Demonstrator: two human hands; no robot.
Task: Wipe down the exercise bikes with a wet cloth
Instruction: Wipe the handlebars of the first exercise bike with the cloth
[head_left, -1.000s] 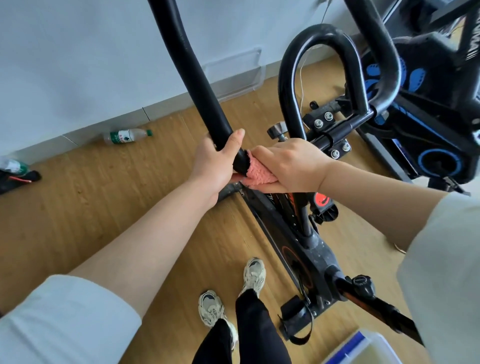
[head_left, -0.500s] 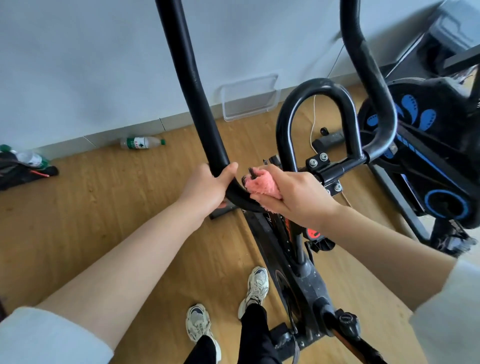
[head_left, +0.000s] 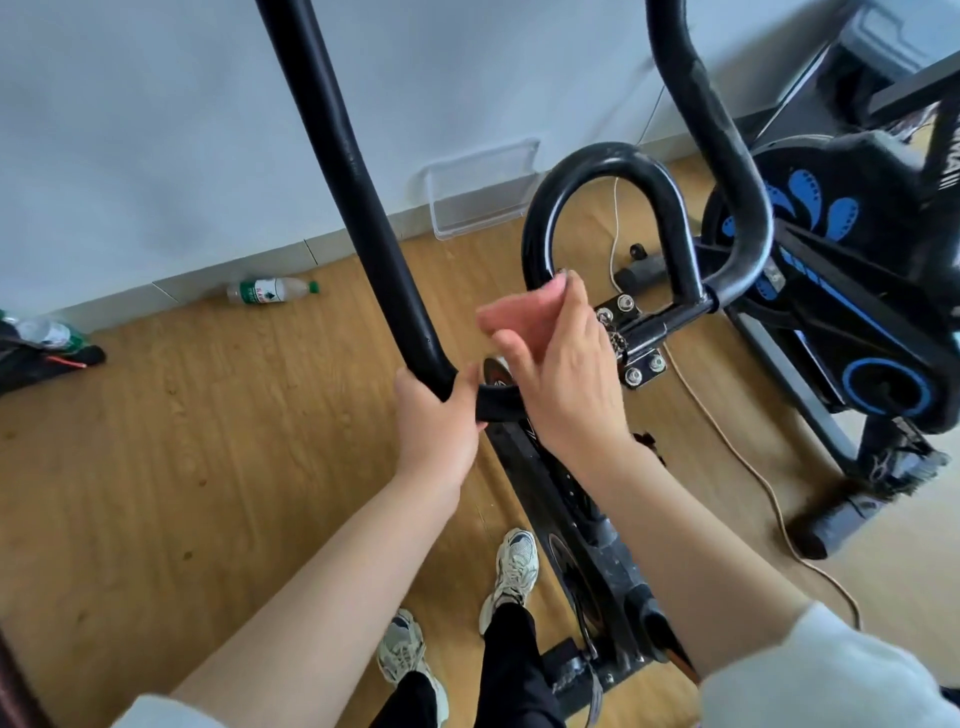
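I stand at a black exercise bike whose long padded handlebar (head_left: 358, 208) rises from the centre to the top edge. My left hand (head_left: 434, 421) grips the bar at its lower bend. My right hand (head_left: 558, 374) holds a pink cloth (head_left: 517, 314), blurred by motion, just off the bar and beside the inner loop handle (head_left: 608, 161). The bike frame (head_left: 576, 499) runs down between my arms to the floor.
A second black and blue exercise bike (head_left: 852, 312) stands at the right, with a cord (head_left: 737, 457) trailing across the wooden floor. A plastic bottle (head_left: 270, 291) lies by the wall, a clear tray (head_left: 483, 192) leans against it. My feet (head_left: 511, 571) stand beside the frame.
My right hand has lifted the pink cloth off the bar's lower bend and moved it up toward the loop handle. My left hand has kept its grip on the bar.
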